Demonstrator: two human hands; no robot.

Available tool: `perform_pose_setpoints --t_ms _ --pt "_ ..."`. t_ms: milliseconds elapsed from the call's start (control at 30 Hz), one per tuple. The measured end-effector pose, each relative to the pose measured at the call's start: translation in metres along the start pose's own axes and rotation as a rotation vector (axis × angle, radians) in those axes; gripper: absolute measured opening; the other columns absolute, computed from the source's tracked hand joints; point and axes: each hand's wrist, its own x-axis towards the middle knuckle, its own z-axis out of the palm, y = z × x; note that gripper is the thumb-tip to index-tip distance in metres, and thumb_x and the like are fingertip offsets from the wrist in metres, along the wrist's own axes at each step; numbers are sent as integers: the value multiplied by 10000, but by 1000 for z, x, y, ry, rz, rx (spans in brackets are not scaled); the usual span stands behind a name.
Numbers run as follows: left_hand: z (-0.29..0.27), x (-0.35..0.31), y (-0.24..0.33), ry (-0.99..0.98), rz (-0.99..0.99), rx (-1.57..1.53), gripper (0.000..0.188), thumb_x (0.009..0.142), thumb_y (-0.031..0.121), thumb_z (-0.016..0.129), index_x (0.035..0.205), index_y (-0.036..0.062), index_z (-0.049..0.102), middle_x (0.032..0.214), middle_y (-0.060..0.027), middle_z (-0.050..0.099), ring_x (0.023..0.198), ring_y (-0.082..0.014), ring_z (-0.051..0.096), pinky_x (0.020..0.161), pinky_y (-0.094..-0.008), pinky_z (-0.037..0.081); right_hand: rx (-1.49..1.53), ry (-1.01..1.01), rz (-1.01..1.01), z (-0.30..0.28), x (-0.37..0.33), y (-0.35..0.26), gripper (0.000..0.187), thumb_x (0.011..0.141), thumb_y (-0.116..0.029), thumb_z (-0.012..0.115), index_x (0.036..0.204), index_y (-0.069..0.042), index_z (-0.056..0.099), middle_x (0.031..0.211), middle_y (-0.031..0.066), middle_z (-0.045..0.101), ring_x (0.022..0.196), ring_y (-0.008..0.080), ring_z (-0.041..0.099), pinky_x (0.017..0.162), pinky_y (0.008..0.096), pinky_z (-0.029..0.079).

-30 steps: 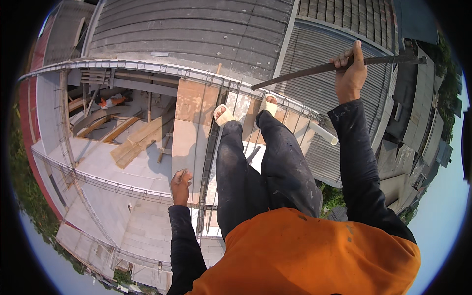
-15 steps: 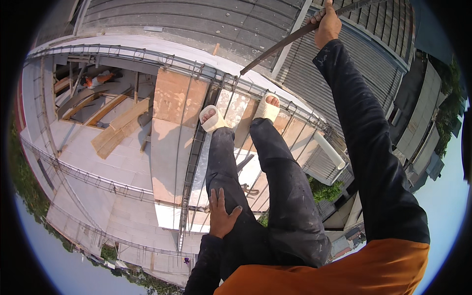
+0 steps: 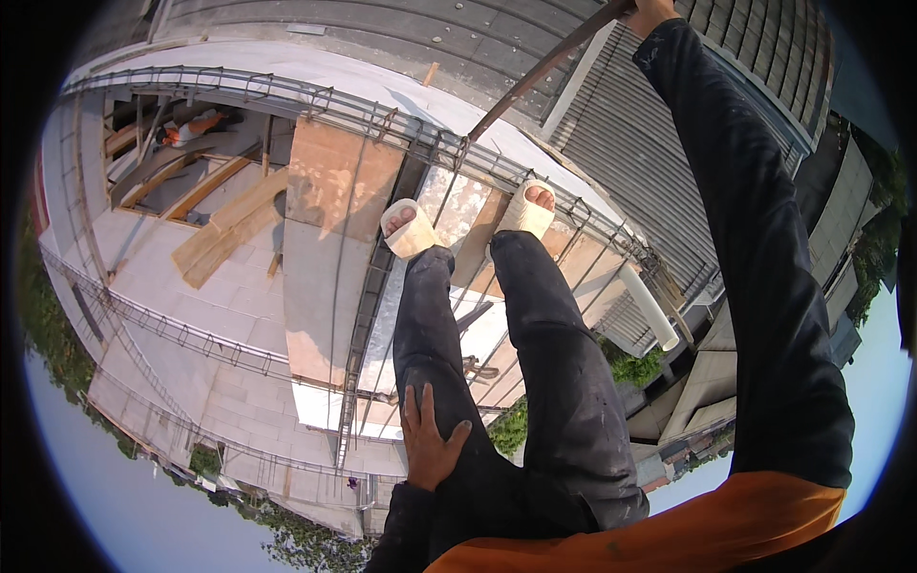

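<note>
My right hand (image 3: 652,14), at the top edge and partly cut off, is closed round a long dark bar (image 3: 544,81). The bar slants down to the left, its lower end at a rebar cage (image 3: 439,141). My left hand (image 3: 433,449) lies on my left thigh with fingers and thumb apart, holding nothing. Below me, my feet in cream open-toed footwear (image 3: 411,234) stand on boards (image 3: 346,172) crossed by thin rebar rods.
Wooden planks (image 3: 229,229) lie by an opening at left, where another person (image 3: 191,129) is bent low. A white pipe (image 3: 650,307) sticks out at right. Corrugated roofs (image 3: 626,115) lie beyond the rebar. Greenery (image 3: 630,365) shows far below between structures.
My right hand has moved up and slightly right, partly out of view, still on the bar, which now stands steeper. My left hand stays on my thigh. The whole view has shifted a little.
</note>
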Motion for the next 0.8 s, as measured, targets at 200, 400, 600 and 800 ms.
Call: perform_pose_setpoints --t_ms 200,400,600,800 --pt "-1 5 12 50 -9 4 931 870 317 803 1623 68 316 1652 -330 213 1481 -554 275 1198 -613 277 -85 -16 -41 4 35 12 347 996 -475 647 1018 -130 616 806 99 660 756 305 652 709 574 520" --pt "-9 13 21 92 -74 -8 900 840 265 808 1596 47 371 1645 -314 241 1465 -547 309 1183 -613 296 170 -67 0 -8 63 36 238 1037 -326 589 1043 -87 589 711 79 581 658 275 603 589 501 523" --pt "-3 18 35 137 -81 -29 897 837 259 804 1594 43 375 1637 -316 256 1466 -535 300 1185 -614 290 287 -14 -84 -4 40 42 225 1038 -310 607 1018 -89 567 630 30 473 542 208 507 520 415 485" --pt "-7 19 40 98 -28 4 881 859 283 794 1596 46 373 1638 -314 255 1474 -535 284 1199 -611 265 342 40 -281 -41 -17 34 265 1039 -358 634 943 -118 575 582 -10 431 500 167 470 492 348 435"
